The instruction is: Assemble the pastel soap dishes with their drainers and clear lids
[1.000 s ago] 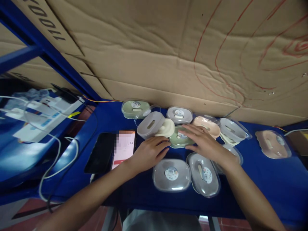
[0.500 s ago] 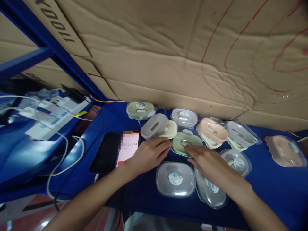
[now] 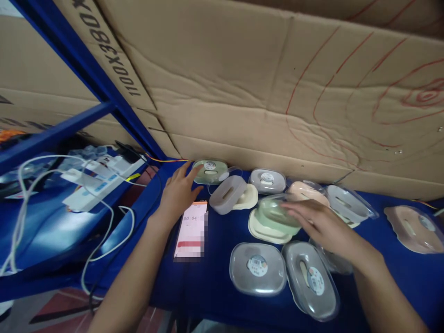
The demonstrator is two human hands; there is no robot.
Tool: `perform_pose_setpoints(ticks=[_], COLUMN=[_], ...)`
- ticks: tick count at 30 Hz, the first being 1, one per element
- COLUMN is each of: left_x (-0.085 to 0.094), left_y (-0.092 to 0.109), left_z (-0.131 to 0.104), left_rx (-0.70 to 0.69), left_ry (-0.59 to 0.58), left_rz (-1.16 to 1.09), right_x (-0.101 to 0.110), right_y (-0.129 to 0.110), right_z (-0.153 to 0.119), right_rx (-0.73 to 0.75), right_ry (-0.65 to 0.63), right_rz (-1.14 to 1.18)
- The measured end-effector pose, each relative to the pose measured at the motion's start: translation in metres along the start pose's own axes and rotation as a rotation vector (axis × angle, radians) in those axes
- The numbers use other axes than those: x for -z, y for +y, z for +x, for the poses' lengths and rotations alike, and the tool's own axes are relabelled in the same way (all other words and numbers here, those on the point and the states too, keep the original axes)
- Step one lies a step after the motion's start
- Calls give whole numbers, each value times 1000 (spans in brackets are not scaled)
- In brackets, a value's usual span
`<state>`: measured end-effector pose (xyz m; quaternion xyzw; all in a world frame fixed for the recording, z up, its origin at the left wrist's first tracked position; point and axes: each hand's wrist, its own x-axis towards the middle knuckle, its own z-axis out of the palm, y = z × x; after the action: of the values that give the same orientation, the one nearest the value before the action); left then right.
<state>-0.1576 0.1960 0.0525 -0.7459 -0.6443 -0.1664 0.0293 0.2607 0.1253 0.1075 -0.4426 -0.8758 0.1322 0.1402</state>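
My left hand [image 3: 176, 196], fingers spread, is at the back left beside a green soap dish [image 3: 199, 175] with a clear lid; its fingertips reach the dish's left edge. My right hand [image 3: 321, 222] has its fingers stretched out at the right end of another green soap dish [image 3: 277, 217], whose green tray sits askew over a cream base [image 3: 268, 236] with a clear lid on top. Whether the fingertips press on it is blurred. Left of it a grey tray [image 3: 228, 194] leans on a cream base [image 3: 246, 196].
Grey lidded soap dishes [image 3: 244, 277] lie near the front edge, with a pink one [image 3: 412, 229] far right and a grey one [image 3: 267, 180] at the back. A phone [image 3: 192, 231] lies left. A power strip [image 3: 86, 194] with cables stands further left. Cardboard [image 3: 222, 92] walls the back.
My left hand has moved from the middle green dish to the back-left one and spread its fingers. The middle dish's green tray now sits askew over its exposed cream base.
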Motion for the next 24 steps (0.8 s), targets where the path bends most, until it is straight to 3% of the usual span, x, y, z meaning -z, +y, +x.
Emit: perform_pose_setpoints(ticks=[4,9,13,18,21,24], left_x=[-13,-13,-19,-34,-36,-32], left_y=[-2,-5,-14,-19,-17,-10], left_z=[8,12,14,19,18,13], left_rx=[42,68,81,115,117,-12], left_ry=[-37,3,68,132,174,101], left_rz=[-85,-175,-297,-431,-439,-448], right_x=[-6,-30,-24,-12,-21,-37], right_y=[31,52,55,44,31,23], right_z=[34,77,82,73,68,68], right_rx=[-30,-45,-36,-109,-65,18], right_ry=[118,-21,-4,198,61,-139], right_rz=[-161,-270,-261,-308,-242,-149])
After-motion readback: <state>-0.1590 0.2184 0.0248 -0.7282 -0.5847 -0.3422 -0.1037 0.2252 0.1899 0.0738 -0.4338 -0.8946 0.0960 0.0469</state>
